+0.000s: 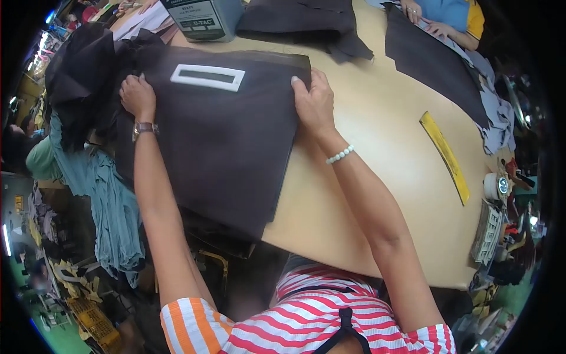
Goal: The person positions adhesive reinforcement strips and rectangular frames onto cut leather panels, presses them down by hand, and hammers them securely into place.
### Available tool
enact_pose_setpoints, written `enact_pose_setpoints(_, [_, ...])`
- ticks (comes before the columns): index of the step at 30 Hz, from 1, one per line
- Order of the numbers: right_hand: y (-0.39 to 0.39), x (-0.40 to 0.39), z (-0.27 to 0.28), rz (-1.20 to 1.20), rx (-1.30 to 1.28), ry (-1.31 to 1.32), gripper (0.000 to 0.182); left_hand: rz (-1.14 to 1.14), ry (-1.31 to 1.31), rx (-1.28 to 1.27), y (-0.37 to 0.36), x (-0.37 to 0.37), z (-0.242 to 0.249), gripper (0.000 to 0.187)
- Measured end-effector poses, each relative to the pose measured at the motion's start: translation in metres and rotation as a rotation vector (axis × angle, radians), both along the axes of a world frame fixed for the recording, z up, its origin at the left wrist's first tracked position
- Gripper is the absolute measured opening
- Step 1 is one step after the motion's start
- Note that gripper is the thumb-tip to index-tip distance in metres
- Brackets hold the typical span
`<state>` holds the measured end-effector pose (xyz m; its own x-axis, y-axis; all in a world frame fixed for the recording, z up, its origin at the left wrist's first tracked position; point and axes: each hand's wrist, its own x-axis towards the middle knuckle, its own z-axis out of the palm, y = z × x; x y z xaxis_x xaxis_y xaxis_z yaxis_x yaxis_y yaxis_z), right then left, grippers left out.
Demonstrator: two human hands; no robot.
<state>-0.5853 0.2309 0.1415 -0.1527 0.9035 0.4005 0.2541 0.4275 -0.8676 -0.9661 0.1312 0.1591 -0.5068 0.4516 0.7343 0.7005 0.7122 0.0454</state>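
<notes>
Dark fabric panels (pixel 224 147) lie spread over the left part of the table and hang past its front edge. On top of them, near the far edge, rests a white rectangular frame (pixel 208 78) with a slot through its middle. My left hand (pixel 138 97) is closed on the dark fabric left of the white frame. At the panel's far right corner, my right hand (pixel 315 103) grips the fabric edge, thumb on top and fingers at its outer side.
A yellow strip (pixel 445 158) lies on the tabletop (pixel 377 147) at right. A box (pixel 203 19) and a dark fabric pile (pixel 303 23) stand at the back. A co-worker's hands (pixel 424 20) touch dark pieces at upper right. Teal cloth (pixel 112 212) hangs at left.
</notes>
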Motion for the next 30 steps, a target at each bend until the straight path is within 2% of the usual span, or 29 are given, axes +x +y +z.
enact_pose_setpoints(2, [0.005, 0.002, 0.001, 0.041, -0.137, 0.043, 0.033, 0.034, -0.060, -0.068, 0.013, -0.010, 0.002, 0.025])
enact_pose_setpoints(4, [0.005, 0.002, -0.001, 0.037, -0.072, 0.017, 0.031, 0.091, -0.150, -0.206, 0.019, -0.005, 0.003, 0.027])
enact_pose_setpoints(7, [0.004, 0.002, -0.006, -0.004, 0.015, -0.072, 0.029, 0.095, -0.130, -0.213, 0.019, 0.004, -0.014, 0.029])
enact_pose_setpoints(8, [0.003, 0.002, -0.008, -0.019, 0.037, -0.113, 0.028, 0.105, -0.158, -0.179, 0.019, 0.005, -0.014, 0.036])
enact_pose_setpoints(11, [0.002, 0.001, -0.007, -0.011, 0.014, -0.066, 0.028, -0.039, 0.155, -0.050, 0.018, 0.033, -0.001, 0.043])
enact_pose_setpoints(13, [0.002, 0.000, -0.004, -0.007, 0.014, -0.061, 0.027, -0.311, -0.148, -0.014, 0.020, 0.062, 0.012, 0.053])
enact_pose_setpoints(14, [0.000, 0.002, -0.003, -0.009, 0.010, -0.062, 0.027, -0.510, -0.163, 0.006, 0.026, 0.060, -0.006, 0.054])
enact_pose_setpoints(15, [-0.001, 0.005, -0.004, 0.041, -0.058, 0.047, 0.027, -0.706, -0.180, 0.023, 0.029, 0.057, -0.026, 0.056])
enact_pose_setpoints(17, [0.000, 0.010, -0.002, 0.151, -0.196, 0.268, 0.026, -0.325, -0.420, -0.387, 0.028, 0.078, -0.040, 0.056])
enact_pose_setpoints(18, [0.002, 0.015, -0.008, 0.246, -0.235, 0.452, 0.025, -0.353, -0.567, -0.291, 0.023, 0.104, -0.017, 0.061])
enact_pose_setpoints(21, [-0.016, 0.035, -0.005, 0.397, -0.336, 0.394, 0.026, -0.348, -0.459, -0.350, 0.020, 0.096, -0.024, 0.057])
enact_pose_setpoints(22, [-0.017, 0.039, -0.006, 0.313, 0.151, 0.056, 0.025, -0.348, -0.421, -0.369, 0.021, 0.092, -0.027, 0.055])
enact_pose_setpoints(25, [-0.032, 0.032, 0.004, 0.197, 0.494, -0.229, 0.020, -0.349, -0.350, -0.424, 0.020, 0.092, -0.035, 0.052])
enact_pose_setpoints(26, [-0.034, 0.026, 0.007, 0.148, 0.544, -0.244, 0.016, -0.351, -0.346, -0.429, 0.020, 0.093, -0.034, 0.051])
enact_pose_setpoints(29, [-0.040, 0.007, 0.015, 0.110, 0.357, -0.246, 0.019, -0.324, -0.461, -0.375, 0.019, 0.121, -0.010, 0.051])
enact_pose_setpoints(30, [-0.044, 0.002, 0.022, 0.113, 0.409, -0.298, 0.033, -0.313, -0.518, -0.344, 0.020, 0.130, -0.003, 0.051])
